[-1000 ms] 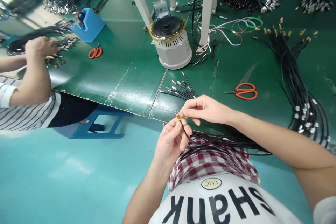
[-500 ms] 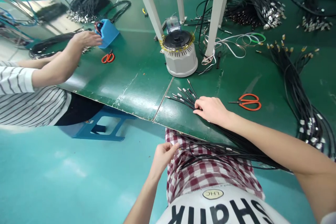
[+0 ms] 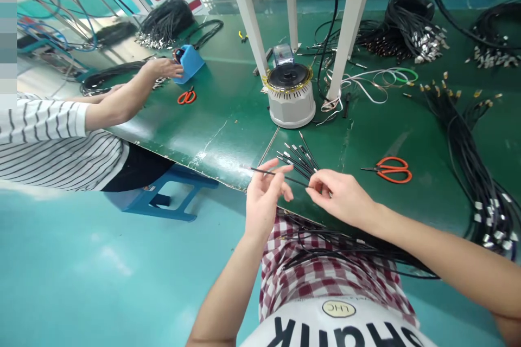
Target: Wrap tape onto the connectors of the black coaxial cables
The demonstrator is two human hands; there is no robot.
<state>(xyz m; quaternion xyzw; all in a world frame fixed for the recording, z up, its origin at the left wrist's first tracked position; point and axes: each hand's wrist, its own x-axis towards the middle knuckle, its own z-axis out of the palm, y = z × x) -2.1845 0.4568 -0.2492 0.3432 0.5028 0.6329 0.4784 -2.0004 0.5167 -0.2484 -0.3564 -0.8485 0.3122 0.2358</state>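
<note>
A single black cable [image 3: 299,181] runs slantwise between my two hands, its end pointing left past my left fingers. My right hand [image 3: 342,198] pinches this cable between thumb and fingertips. The cable crosses the fingers of my left hand [image 3: 264,195], which are spread and loosely bent around it; whether they press on it is hard to see. Just behind, a fan of black cables with silvery tips [image 3: 301,156] lies on the green table, partly hidden by my right hand. More black cables [image 3: 325,252] lie across my lap.
Orange-handled scissors [image 3: 393,169] lie right of my right hand. A grey round device [image 3: 292,105] stands beyond, between white posts [image 3: 360,16]. A cable bundle [image 3: 464,141] lies far right. At left, a co-worker's hand [image 3: 165,68] is at a blue holder [image 3: 191,64], near other scissors [image 3: 186,97].
My left hand has risen from my lap to the table edge, and its fingers have spread. My right hand has come off the fanned bundle and pinches one cable. The view has shifted slightly.
</note>
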